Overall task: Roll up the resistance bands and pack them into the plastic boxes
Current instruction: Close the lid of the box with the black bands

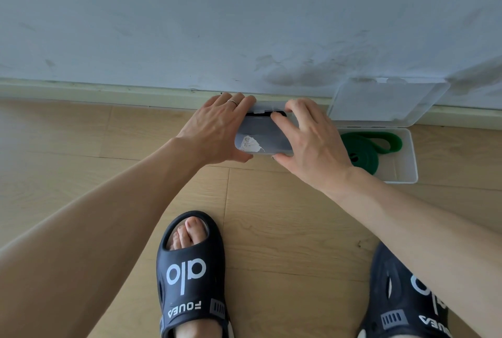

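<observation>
Both hands have a grip on the small plastic box (264, 134) by the far wall. From the head view, the left hand (217, 131) curls round its left end, and the right hand (312, 136) curls round its right end with the thumb on the near edge. The lid is almost down, and a dark band (267, 113) peeks out at the far gap. This looks like the closing step. Next, I think the lid needs a push till it snaps (the band may need tucking in first). Both arms reach straight out over the floor (108, 147). To the right, a second box (404, 155) sits with its lid up, and a rolled green band (364, 151) lies inside.
</observation>
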Tool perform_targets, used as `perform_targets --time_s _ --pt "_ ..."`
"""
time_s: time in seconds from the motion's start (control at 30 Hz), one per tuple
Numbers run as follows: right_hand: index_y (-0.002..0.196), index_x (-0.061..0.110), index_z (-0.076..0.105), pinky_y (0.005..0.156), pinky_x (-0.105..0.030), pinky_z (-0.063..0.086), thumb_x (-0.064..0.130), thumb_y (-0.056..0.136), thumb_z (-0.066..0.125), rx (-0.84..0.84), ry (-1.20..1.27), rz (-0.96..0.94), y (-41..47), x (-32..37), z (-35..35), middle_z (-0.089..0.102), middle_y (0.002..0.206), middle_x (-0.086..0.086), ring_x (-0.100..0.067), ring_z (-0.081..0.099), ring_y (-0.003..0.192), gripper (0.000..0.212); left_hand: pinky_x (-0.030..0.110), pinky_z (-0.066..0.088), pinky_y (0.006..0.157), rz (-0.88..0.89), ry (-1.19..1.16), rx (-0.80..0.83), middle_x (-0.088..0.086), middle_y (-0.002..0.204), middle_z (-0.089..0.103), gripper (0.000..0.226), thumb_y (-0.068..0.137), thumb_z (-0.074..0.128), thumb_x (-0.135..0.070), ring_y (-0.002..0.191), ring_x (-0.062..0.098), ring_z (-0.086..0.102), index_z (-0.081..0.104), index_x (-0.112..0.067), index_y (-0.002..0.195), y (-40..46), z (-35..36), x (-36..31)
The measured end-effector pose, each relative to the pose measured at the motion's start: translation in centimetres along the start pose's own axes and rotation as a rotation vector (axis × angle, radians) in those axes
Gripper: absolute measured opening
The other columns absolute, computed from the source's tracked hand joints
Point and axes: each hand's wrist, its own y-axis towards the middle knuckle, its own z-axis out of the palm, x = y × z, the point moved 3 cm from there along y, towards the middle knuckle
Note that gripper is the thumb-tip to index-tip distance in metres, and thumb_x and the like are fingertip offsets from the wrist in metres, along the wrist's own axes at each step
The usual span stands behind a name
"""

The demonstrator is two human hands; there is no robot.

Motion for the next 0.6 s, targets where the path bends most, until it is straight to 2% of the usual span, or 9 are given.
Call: perform_targets --time_s 0.1,0.2,0.23,0.27,0.33,0.4,0.5,0.6 --pt "0.127 0.001 0.061 0.093 -0.045 0.053 0.031 0.070 0.091 -0.016 0.017 -0.039 -0.2 -0.1 0.1 0.056 0.123 -0.016 -0.034 0.054 0.117 0.071 0.038 0.041 0.103 -0.006 -0.030 -0.009 0.000 0.120 0.054 0.106 0.061 0.083 -0.064 0.107 0.026 0.052 0.036 -0.018 0.145 -0.4 0.1 -0.1" --pt "0.119 -0.001 0.054 0.081 -0.042 0.053 0.028 0.066 0.095 -0.027 0.045 -0.014 -0.2 -0.2 0.2 0.055 0.120 -0.019 -0.034 0.059 0.100 0.072 0.037 0.041 0.102 -0.009 -0.045 -0.006 0.000 0.117 0.055 0.100 0.062 0.082 -0.062 0.104 0.025 0.051 0.038 -0.019 0.141 -0.4 0.2 0.1" --pt "0.119 0.000 0.051 0.082 -0.042 0.053 0.029 0.065 0.095 -0.018 0.045 -0.005 -0.1 -0.3 0.1 0.054 0.122 -0.020 -0.035 0.058 0.099 0.075 0.037 0.041 0.102 -0.009 -0.044 -0.008 0.000 0.117 0.055 0.098 0.063 0.081 -0.062 0.103 0.025 0.052 0.039 -0.019 0.139 -0.4 0.2 0.1" --pt "0.124 0.000 0.049 0.091 -0.044 0.052 0.031 0.065 0.094 0.000 0.034 -0.005 0.1 -0.4 0.1 0.052 0.128 -0.021 -0.036 0.057 0.105 0.080 0.037 0.041 0.102 -0.010 -0.042 -0.012 0.000 0.118 0.055 0.096 0.063 0.081 -0.062 0.103 0.025 0.052 0.040 -0.019 0.138 -0.5 0.2 0.2" --pt "0.142 0.001 0.045 0.113 -0.050 0.041 0.039 0.069 0.089 0.059 0.016 -0.018 0.6 -0.6 0.1 0.046 0.146 -0.019 -0.038 0.050 0.126 0.094 0.036 0.040 0.100 -0.008 -0.046 -0.025 0.000 0.118 0.055 0.093 0.063 0.080 -0.061 0.104 0.025 0.052 0.041 -0.018 0.135 -0.5 0.3 0.1" --pt "0.150 0.000 0.042 0.119 -0.050 0.036 0.041 0.073 0.087 0.120 0.062 -0.023 0.9 -0.8 0.2 0.045 0.151 -0.015 -0.035 0.043 0.140 0.098 0.037 0.041 0.100 -0.008 -0.053 -0.032 0.001 0.118 0.055 0.091 0.063 0.080 -0.060 0.104 0.025 0.052 0.042 -0.018 0.135 -0.6 0.4 0.1" --pt "0.146 0.001 0.045 0.107 -0.049 0.048 0.033 0.070 0.091 0.162 0.165 0.013 1.1 -0.9 0.4 0.050 0.144 -0.012 -0.032 0.047 0.134 0.095 0.039 0.042 0.102 0.006 -0.015 -0.034 0.002 0.120 0.055 0.092 0.062 0.079 -0.061 0.105 0.027 0.052 0.043 -0.016 0.133 -0.5 0.4 -0.1" --pt "0.136 0.003 0.048 0.099 -0.046 0.050 0.029 0.064 0.094 0.170 0.214 0.022 1.5 -0.9 0.3 0.051 0.135 -0.012 -0.032 0.047 0.125 0.090 0.040 0.043 0.103 0.021 0.025 -0.032 0.002 0.120 0.055 0.092 0.060 0.078 -0.062 0.107 0.027 0.053 0.043 -0.015 0.130 -0.3 0.2 -0.3"
